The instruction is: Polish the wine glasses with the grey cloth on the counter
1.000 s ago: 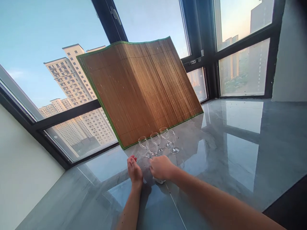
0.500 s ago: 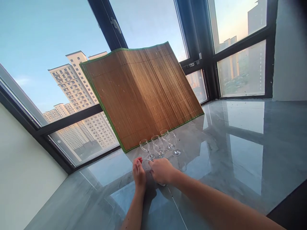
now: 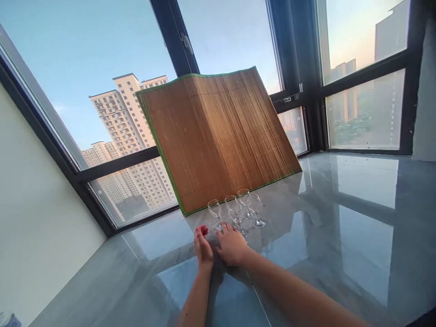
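Observation:
Several clear stemmed glasses stand upright in a close group on the glossy grey surface, among them a left glass (image 3: 214, 209), a front glass (image 3: 235, 210) and a right glass (image 3: 255, 204). My left hand (image 3: 203, 245) is just in front of the left glass, loosely cupped with its palm turned right and nothing visible in it. Close beside it, my right hand (image 3: 232, 245) is palm down, thumb apart and fingers stretched toward the group. The right fingertips overlap the base of the left glass; I cannot tell whether they touch. A pale edge shows under the right palm, its source hidden.
Behind the glasses a brown bamboo mat (image 3: 218, 136) with green edging leans against the dark window frame (image 3: 170, 36). Reflections cover the grey stone surface (image 3: 306, 272). A white wall (image 3: 30, 204) rises at the left.
My right hand has gone from curled fingers to a flatter, more spread shape. The left hand keeps its cupped form. The whole view has shifted, so everything appears further right.

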Demonstrator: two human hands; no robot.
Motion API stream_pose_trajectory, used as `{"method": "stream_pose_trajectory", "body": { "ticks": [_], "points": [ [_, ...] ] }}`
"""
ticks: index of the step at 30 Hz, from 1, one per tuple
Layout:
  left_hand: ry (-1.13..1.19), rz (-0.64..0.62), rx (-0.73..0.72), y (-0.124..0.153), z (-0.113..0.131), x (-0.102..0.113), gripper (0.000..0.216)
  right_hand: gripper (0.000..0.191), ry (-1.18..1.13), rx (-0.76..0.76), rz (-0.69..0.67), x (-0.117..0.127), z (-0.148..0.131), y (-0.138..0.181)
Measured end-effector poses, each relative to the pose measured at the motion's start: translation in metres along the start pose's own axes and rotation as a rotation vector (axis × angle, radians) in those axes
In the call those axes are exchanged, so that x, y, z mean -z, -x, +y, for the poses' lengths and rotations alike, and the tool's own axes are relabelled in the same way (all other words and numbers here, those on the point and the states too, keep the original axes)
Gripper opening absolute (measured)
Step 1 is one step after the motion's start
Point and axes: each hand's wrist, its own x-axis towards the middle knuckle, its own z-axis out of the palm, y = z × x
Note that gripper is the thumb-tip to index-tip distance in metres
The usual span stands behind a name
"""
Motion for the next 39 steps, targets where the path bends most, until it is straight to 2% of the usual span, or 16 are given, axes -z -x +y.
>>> {"method": "stream_pose_trajectory", "body": {
  "ticks": [7, 15, 21, 25, 29, 34, 39],
  "points": [
    [0.02, 0.035, 0.001, 0.002, -0.002, 0.0, 0.061, 0.057, -0.01, -0.013, -0.044, -0.003, 0.004, -0.005],
    [0.014, 0.057, 0.013, 0.003, -0.002, 0.003, 0.042, 0.054, -0.042, 0.122, -0.082, 0.0, 0.005, -0.002],
    [0.02, 0.047, 0.046, -0.003, -0.01, 0.006, 0.045, 0.047, -0.11, 0.18, -0.122, 0.001, 0.012, -0.002],
    [-0.003, 0.028, 0.047, -0.003, -0.011, 0.005, 0.048, 0.061, -0.139, 0.123, -0.063, -0.004, 0.012, -0.006],
    [-0.013, -0.012, 0.027, -0.001, -0.008, 0.003, 0.046, 0.075, -0.153, 0.061, -0.07, -0.01, 0.011, -0.01],
    [0.004, -0.038, 0.026, -0.002, -0.007, 0.001, 0.045, 0.065, -0.142, 0.049, -0.11, -0.012, 0.012, -0.012],
    [0.034, -0.062, 0.046, -0.005, -0.006, 0.002, 0.047, 0.056, -0.133, 0.159, -0.099, -0.008, 0.011, -0.012]
  ]
}}
